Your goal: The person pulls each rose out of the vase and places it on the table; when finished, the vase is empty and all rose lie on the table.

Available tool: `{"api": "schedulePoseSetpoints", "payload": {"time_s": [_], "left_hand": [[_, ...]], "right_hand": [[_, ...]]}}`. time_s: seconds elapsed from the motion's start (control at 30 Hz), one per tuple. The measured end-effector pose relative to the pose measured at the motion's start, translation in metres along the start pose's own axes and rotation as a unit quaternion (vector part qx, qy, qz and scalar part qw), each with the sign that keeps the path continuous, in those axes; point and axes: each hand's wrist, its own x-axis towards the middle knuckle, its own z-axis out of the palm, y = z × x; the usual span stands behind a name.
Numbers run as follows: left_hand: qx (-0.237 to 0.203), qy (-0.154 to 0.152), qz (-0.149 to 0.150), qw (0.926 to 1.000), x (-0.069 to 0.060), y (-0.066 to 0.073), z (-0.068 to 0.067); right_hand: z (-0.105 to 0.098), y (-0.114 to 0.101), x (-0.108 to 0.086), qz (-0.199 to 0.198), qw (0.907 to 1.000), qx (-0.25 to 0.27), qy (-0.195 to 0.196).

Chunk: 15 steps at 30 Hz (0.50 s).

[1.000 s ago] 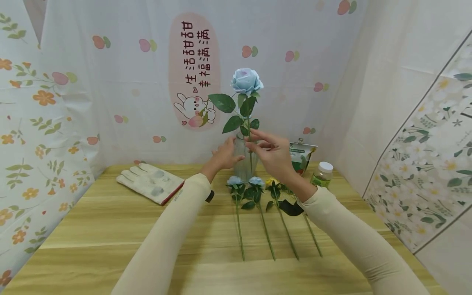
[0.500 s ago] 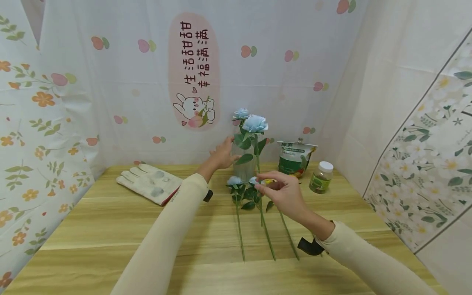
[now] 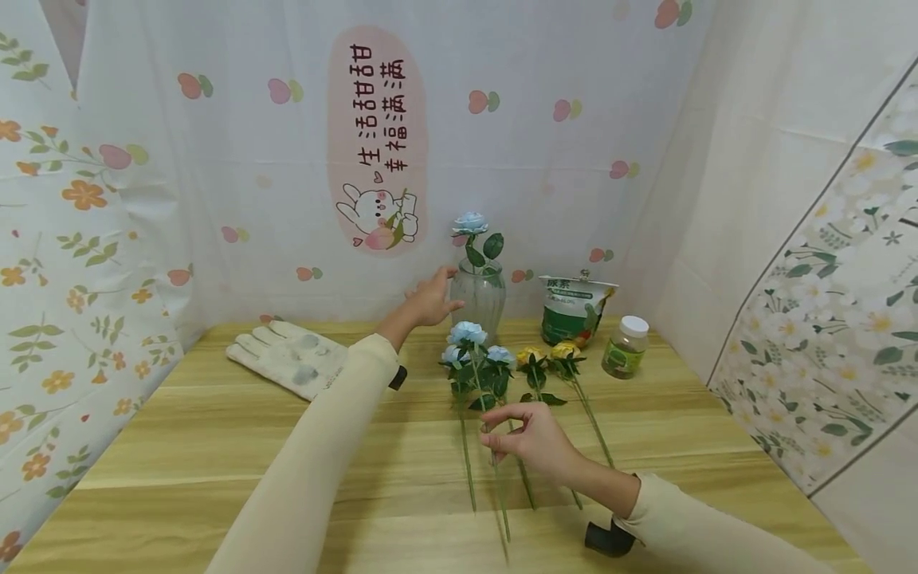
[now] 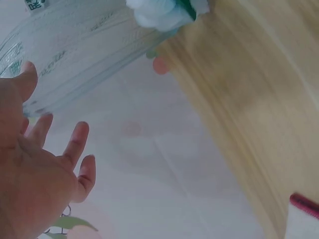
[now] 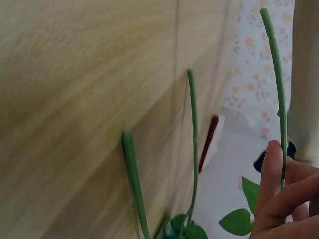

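Observation:
With thumb and fingertips, my right hand (image 3: 538, 446) pinches the green stem of a blue rose (image 3: 468, 332), held tilted above the table toward its front. In the right wrist view, the bare end of that rose's stem (image 5: 277, 69) sticks out past the fingers. My left hand (image 3: 428, 299) is at the left side of a clear glass vase (image 3: 479, 307), near its rim, fingers spread in the left wrist view. Whether it touches the glass I cannot tell. Another blue rose (image 3: 470, 222) stands upright in the vase. Below the held rose lie two more blue roses (image 3: 500, 355).
Two yellow roses (image 3: 565, 350) lie right of the blue ones, stems toward the front. Behind them stand a green-and-white pouch (image 3: 571, 311) and a white-capped jar (image 3: 625, 347). A pale work glove (image 3: 290, 357) lies at the table's left. Patterned cloth hangs at the back and sides.
My right hand has brought the blue rose down from above the vase toward the front of the table, tipping it over the lying flowers. The left hand has barely moved beside the vase.

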Motion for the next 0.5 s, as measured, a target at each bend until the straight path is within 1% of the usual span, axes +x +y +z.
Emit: {"api": "schedulePoseSetpoints", "payload": {"time_s": [0.13,0.23,0.37,0.5], "left_hand": [[0.010,-0.010,0.006,0.9999,-0.001,0.001,-0.006],[0.017,-0.021,0.002,0.9996,0.000,0.003,-0.009],[0.023,-0.036,-0.008,0.9991,0.001,0.004,-0.011],[0.028,-0.047,-0.010,0.9984,0.001,0.005,-0.014]], "right_hand": [[0.013,0.002,0.004,0.028,0.9995,-0.006,-0.012],[0.024,0.001,0.010,0.044,0.9985,-0.029,-0.015],[0.038,0.003,0.024,0.037,0.9977,-0.055,-0.016],[0.050,0.007,0.039,0.040,0.9970,-0.064,-0.016]]}}
